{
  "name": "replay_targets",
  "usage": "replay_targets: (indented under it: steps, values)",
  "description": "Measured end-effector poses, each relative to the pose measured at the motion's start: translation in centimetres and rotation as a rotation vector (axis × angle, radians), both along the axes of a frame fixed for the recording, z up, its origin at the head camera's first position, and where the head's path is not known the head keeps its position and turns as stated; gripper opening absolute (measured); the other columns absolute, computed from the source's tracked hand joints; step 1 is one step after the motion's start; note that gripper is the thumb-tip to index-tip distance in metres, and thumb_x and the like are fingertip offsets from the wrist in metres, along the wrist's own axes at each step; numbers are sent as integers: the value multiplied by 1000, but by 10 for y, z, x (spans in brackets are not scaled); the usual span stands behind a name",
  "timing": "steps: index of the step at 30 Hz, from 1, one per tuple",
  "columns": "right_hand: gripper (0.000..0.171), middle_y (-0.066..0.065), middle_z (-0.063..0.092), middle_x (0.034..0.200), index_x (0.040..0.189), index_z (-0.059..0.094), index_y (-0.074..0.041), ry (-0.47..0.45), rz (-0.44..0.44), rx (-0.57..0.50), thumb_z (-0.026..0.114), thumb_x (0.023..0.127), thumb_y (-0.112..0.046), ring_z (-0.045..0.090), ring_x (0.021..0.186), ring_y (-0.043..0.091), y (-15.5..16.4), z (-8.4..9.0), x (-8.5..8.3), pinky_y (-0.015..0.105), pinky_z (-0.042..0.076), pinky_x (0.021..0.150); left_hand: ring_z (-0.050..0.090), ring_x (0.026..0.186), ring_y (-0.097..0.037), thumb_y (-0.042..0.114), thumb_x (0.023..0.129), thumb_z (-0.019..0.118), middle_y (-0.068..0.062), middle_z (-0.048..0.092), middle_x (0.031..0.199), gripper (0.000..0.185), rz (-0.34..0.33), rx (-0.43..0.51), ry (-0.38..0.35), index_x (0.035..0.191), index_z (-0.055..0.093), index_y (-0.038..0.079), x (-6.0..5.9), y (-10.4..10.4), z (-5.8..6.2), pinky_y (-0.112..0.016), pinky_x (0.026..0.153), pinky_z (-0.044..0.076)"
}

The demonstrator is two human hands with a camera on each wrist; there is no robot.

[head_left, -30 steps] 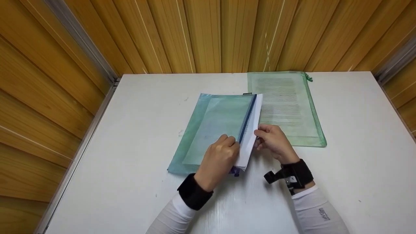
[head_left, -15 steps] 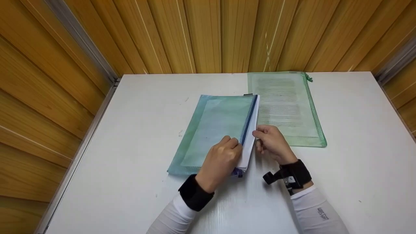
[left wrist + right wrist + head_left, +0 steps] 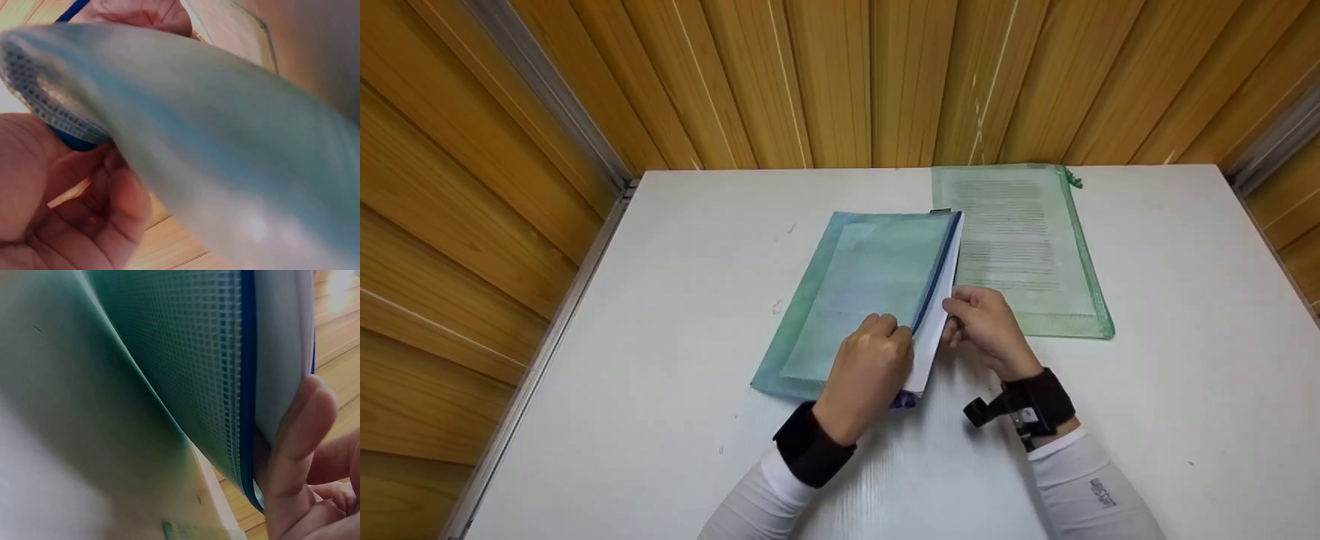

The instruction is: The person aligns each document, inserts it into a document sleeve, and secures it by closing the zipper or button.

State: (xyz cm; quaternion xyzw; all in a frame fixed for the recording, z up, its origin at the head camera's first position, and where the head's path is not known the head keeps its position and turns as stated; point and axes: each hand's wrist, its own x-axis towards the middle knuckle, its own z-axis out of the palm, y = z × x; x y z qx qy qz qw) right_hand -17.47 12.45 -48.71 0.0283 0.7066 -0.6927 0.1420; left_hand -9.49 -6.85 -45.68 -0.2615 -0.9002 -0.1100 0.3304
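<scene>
A blue-green mesh zipper pouch (image 3: 862,292) lies in the middle of the white table (image 3: 660,300), with a stack of white papers (image 3: 937,330) sticking out of its open blue-edged side. My left hand (image 3: 874,367) grips the pouch's upper flap near the blue zipper edge (image 3: 934,277). My right hand (image 3: 982,322) pinches the edge of the papers. In the left wrist view the pouch (image 3: 214,129) fills the frame above my curled fingers (image 3: 118,208). In the right wrist view my finger (image 3: 295,444) presses on the papers (image 3: 281,343) beside the mesh (image 3: 191,354).
A second, green mesh pouch (image 3: 1020,247) with a printed sheet inside lies at the back right of the table, partly under the first. Wooden slat walls (image 3: 840,75) enclose the table on three sides.
The blue-green pouch has shifted slightly away and to the right, and less of the white papers shows past its zipper edge. Both hands stay at the same spot.
</scene>
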Motion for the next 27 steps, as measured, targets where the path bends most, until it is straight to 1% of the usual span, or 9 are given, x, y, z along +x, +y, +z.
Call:
replay_targets:
  steps: [3, 5, 7, 9, 11, 15, 18, 22, 27]
  values:
    - [31, -2, 61, 57, 77, 46, -7, 13, -8, -11, 51, 107, 1, 65, 49, 8, -4, 0, 2, 22, 54, 50, 50, 58, -13, -2, 87, 81, -2, 49, 65, 32, 59, 17, -36, 63, 63, 9, 0, 1, -3, -22, 51, 47]
    - [28, -1, 63, 56, 80, 48, -5, 16, -11, -18, 51, 107, 1, 65, 50, 8, -7, 0, 3, 23, 55, 51, 49, 56, -12, -4, 87, 80, -3, 49, 65, 35, 78, 12, -46, 61, 62, 9, 1, 2, -4, -23, 50, 47]
    - [24, -1, 64, 57, 84, 50, -3, 15, -15, -24, 50, 107, 1, 66, 50, 8, -8, -1, 3, 23, 56, 52, 49, 56, -11, -7, 87, 79, -3, 50, 66, 33, 79, -2, -43, 62, 64, 8, 1, 2, -4, -22, 50, 48]
    - [21, -1, 64, 57, 86, 51, -2, 12, -21, -30, 50, 107, 1, 66, 50, 8, -9, -1, 3, 24, 56, 53, 51, 57, -11, -8, 88, 78, -3, 51, 68, 30, 65, -22, -38, 65, 66, 7, 1, 2, -4, -22, 51, 48]
    - [22, -1, 65, 57, 85, 51, -3, 9, -23, -23, 51, 106, 1, 66, 50, 7, -9, -2, 3, 23, 56, 53, 53, 59, -11, -10, 87, 78, -3, 52, 69, 26, 42, -39, -35, 68, 69, 6, 1, 2, -4, -21, 52, 49]
    - [30, -1, 64, 57, 78, 46, -7, 2, -12, -5, 51, 106, 0, 67, 52, 8, -8, -3, 2, 24, 57, 53, 53, 61, -10, -10, 87, 77, -2, 52, 71, 22, -6, -72, -35, 72, 72, 6, 2, 3, -4, -19, 53, 48]
    - [34, 0, 64, 57, 74, 42, -9, -3, -1, 2, 52, 106, -1, 67, 51, 8, -8, -3, 2, 24, 56, 52, 55, 62, -10, -9, 87, 76, -1, 54, 72, 20, -30, -90, -28, 75, 74, 6, 3, 4, -4, -19, 54, 49]
    - [29, -1, 64, 57, 78, 48, -7, -20, 0, -3, 52, 106, 0, 66, 50, 8, -8, -3, 1, 23, 55, 51, 56, 63, -10, -9, 86, 77, -1, 55, 73, 19, -47, -103, -15, 76, 73, 7, 3, 4, -5, -19, 54, 49]
    - [24, 0, 63, 57, 83, 55, -5, -43, 17, -1, 49, 105, 1, 64, 49, 8, -8, -4, 1, 23, 54, 50, 56, 65, -10, -4, 90, 77, 0, 56, 75, 19, -90, -111, -10, 77, 72, 9, 5, 5, -4, -19, 55, 51]
